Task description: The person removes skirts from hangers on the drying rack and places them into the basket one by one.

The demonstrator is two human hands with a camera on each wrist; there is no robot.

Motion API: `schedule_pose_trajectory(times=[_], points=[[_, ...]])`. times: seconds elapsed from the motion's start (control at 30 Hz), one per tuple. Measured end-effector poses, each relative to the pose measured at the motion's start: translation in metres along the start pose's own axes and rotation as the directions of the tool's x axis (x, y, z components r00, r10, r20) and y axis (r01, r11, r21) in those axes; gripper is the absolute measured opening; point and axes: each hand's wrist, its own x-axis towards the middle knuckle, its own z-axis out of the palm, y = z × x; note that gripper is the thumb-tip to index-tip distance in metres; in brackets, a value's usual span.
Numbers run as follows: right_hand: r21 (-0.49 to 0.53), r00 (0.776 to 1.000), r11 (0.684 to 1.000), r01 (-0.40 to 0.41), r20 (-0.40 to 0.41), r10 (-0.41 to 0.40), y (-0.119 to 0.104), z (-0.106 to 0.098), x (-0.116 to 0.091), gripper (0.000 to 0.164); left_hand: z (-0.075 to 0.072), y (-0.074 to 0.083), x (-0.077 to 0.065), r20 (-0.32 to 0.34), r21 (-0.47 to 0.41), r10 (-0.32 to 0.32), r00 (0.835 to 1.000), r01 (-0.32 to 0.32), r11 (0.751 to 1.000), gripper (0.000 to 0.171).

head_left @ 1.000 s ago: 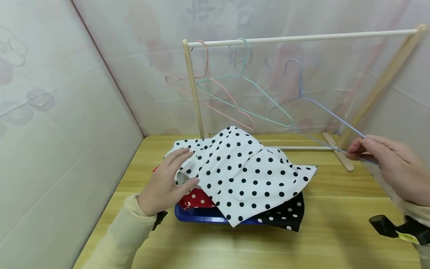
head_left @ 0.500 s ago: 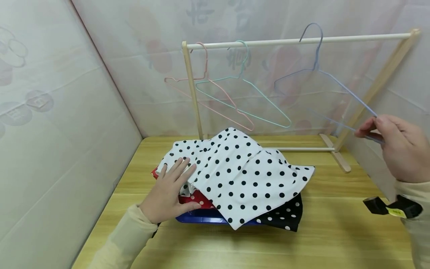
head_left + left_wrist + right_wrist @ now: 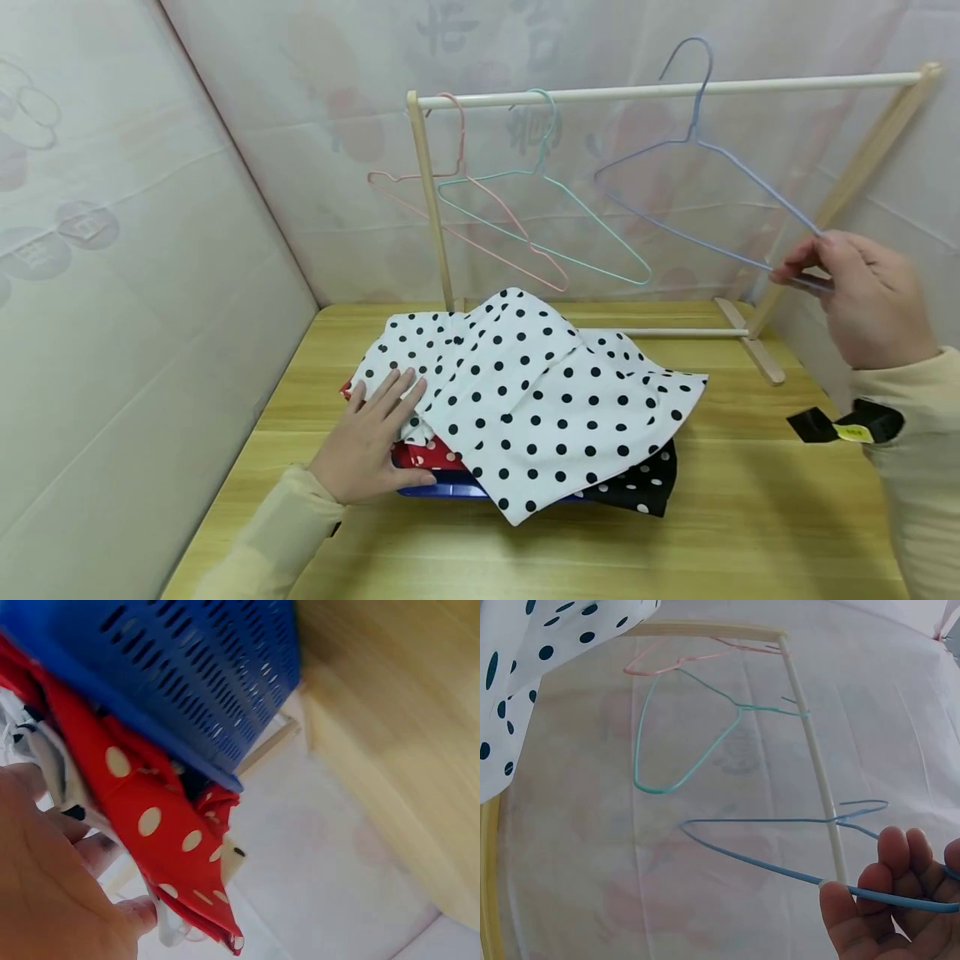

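My right hand (image 3: 862,292) grips the right corner of a blue wire hanger (image 3: 757,171). The hanger's hook stands at the height of the rack's white rail (image 3: 600,93); whether they touch I cannot tell. On the left, my left hand (image 3: 371,442) rests with spread fingers on a white cloth with black dots (image 3: 525,392). That cloth lies heaped over a blue slotted basket (image 3: 195,682). Below it show a red cloth with pale dots (image 3: 161,817) and a black cloth with white dots (image 3: 641,483).
A pink hanger (image 3: 510,221) and a mint-green hanger (image 3: 592,212) hang from the rail's left part. The rack's wooden right leg (image 3: 840,192) stands behind my right hand. All this is on a wooden table (image 3: 750,517) before pale fabric walls (image 3: 150,292).
The right hand has lifted the blue hanger from below the rail to rail height, lately shifting it left. My left hand has lowered onto the white cloth, flattening its left part.
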Motion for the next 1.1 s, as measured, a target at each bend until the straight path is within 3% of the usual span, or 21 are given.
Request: schedule_pose_trajectory(times=[0.27, 0.83, 1.1], points=[[0.147, 0.998, 0.988, -0.047, 0.047, 0.041, 0.011, 0.008, 0.014, 0.028, 0.004, -0.001, -0.001, -0.015, 0.001, -0.003, 1.000, 0.003, 1.000, 0.116], [0.102, 0.970, 0.979, -0.175, 0.189, 0.154, 0.034, 0.022, 0.023, 0.031, 0.005, 0.001, 0.000, -0.008, 0.000, -0.013, 1.000, 0.013, 1.000, 0.113], [0.151, 0.971, 0.964, -0.219, 0.125, 0.201, 0.047, 0.020, 0.026, 0.032, 0.001, 0.000, 0.000, -0.013, -0.031, -0.008, 1.000, 0.008, 1.000, 0.108]])
